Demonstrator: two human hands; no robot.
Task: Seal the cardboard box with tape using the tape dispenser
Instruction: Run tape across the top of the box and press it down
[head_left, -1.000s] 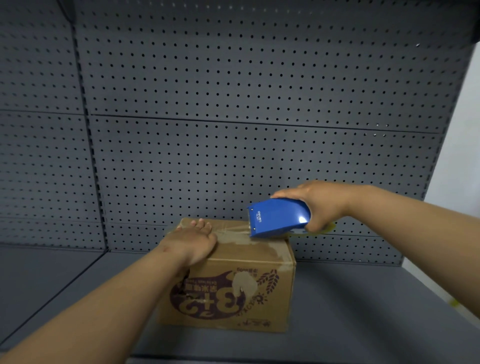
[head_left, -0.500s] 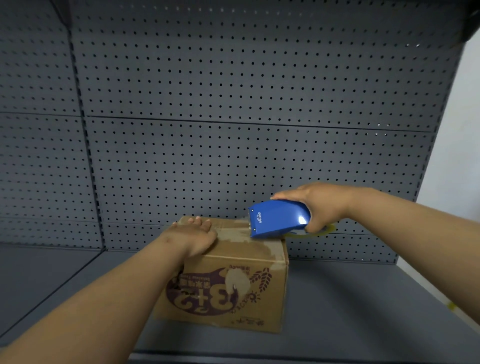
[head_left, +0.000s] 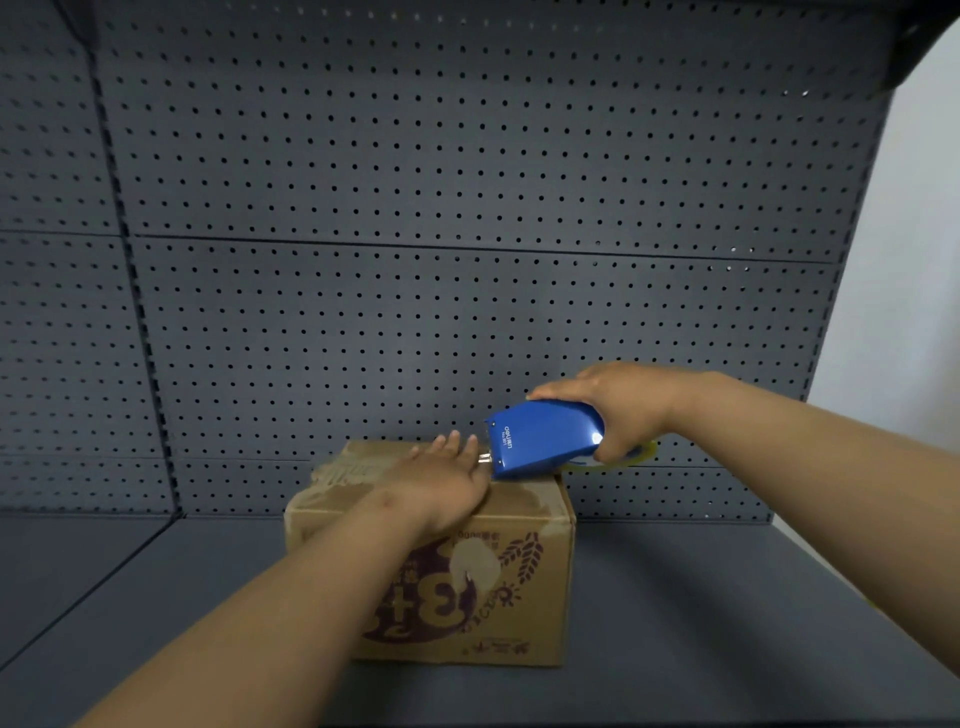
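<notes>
Just below the middle of the frame the cardboard box (head_left: 457, 561) sits on a dark grey shelf (head_left: 701, 623), and the whole move turns on the line across its top: the blue tape dispenser (head_left: 543, 439) is at the right end of the lid, its metal-tipped nose pointing left along the box's long axis, directly at the left hand (head_left: 441, 480) that lies in its path. That hand lies flat on the lid with fingers extended and slightly spread toward the back edge, pressing the flaps down rather than gripping anything; its fingertips are just beside the dispenser's nose, possibly touching it. The right hand (head_left: 618, 410) is wrapped around the dispenser's rear, fingers over the top of the shell and thumb beneath, holding it firmly, so it is the hand that works the tool while the left only steadies. A yellowish ring of tape (head_left: 631, 460) peeks out behind and below the right hand. The dispenser's shell is smooth, glossy plastic with a bright highlight; the box is matte brown board, printed in purple on its near face, its top scuffed and pale where old tape seems to have torn the surface. Behind rises a grey perforated back panel (head_left: 467, 208). Whether fresh tape is stuck down yet cannot be told.
</notes>
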